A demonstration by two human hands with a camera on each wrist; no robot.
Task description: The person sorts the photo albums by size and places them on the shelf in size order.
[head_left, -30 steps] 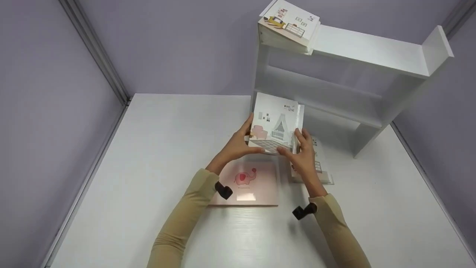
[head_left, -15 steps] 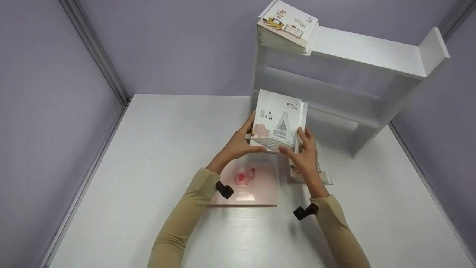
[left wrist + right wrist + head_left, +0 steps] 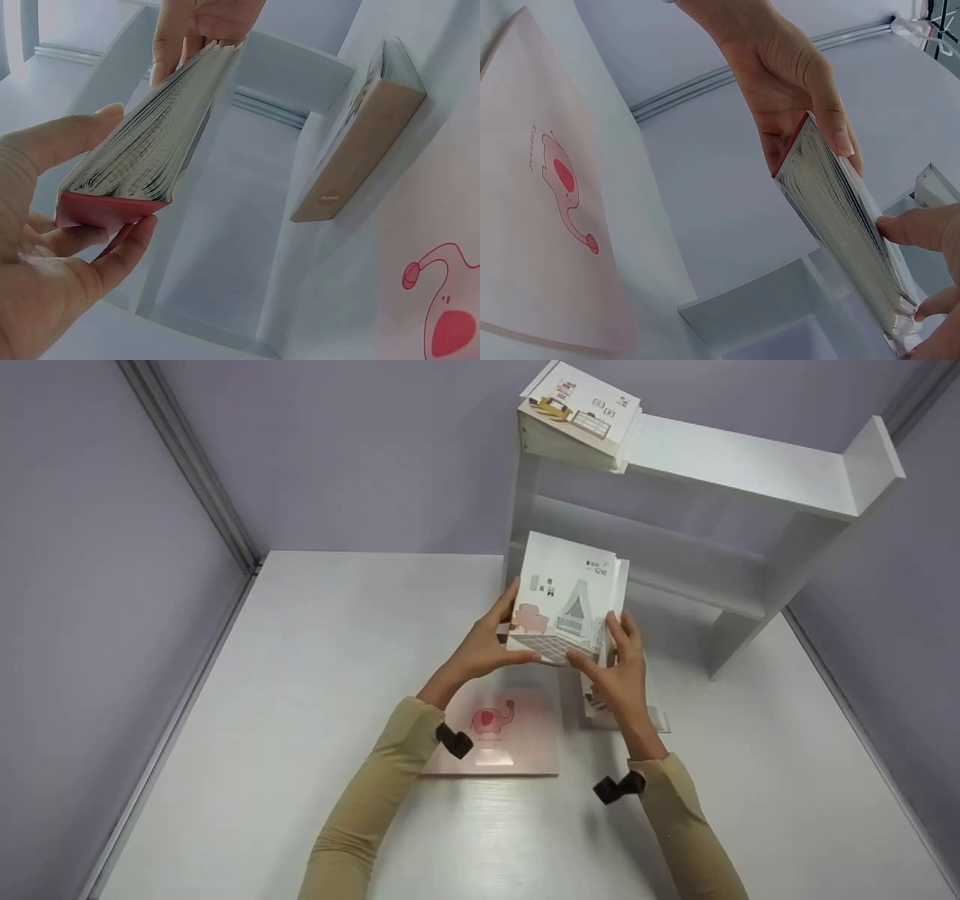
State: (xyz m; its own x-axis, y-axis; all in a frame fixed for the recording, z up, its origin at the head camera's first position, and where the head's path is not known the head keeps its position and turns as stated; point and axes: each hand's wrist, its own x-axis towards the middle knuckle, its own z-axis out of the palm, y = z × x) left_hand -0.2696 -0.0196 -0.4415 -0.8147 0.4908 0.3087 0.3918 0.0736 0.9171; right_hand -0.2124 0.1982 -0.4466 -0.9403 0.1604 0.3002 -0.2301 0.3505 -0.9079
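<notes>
Both hands hold up a thick photo album (image 3: 562,600) between them, tilted in front of the shelf. Its white cover shows a pink armchair and a grey canopy. My left hand (image 3: 478,651) grips the left side, thumb along the lower edge and fingers round the red spine (image 3: 112,210). At the opposite side, my right hand (image 3: 624,679) pinches the album's lower right corner, thumb on the near edge. The page edges (image 3: 840,202) fan out slightly in the right wrist view. Below the right hand, a second album (image 3: 360,142) with a tan spine lies on the table, partly covered.
A pink board (image 3: 517,742) with an elephant drawing lies on the white table (image 3: 337,675), below the left hand. The white shelf unit (image 3: 739,461) stands behind to the right. Another album (image 3: 581,416) rests on the left end of its top board.
Both hands have raised the album slightly, away from the person and to the right, towards the shelf. Their hold on it looks the same. The pink board and the other albums stay put.
</notes>
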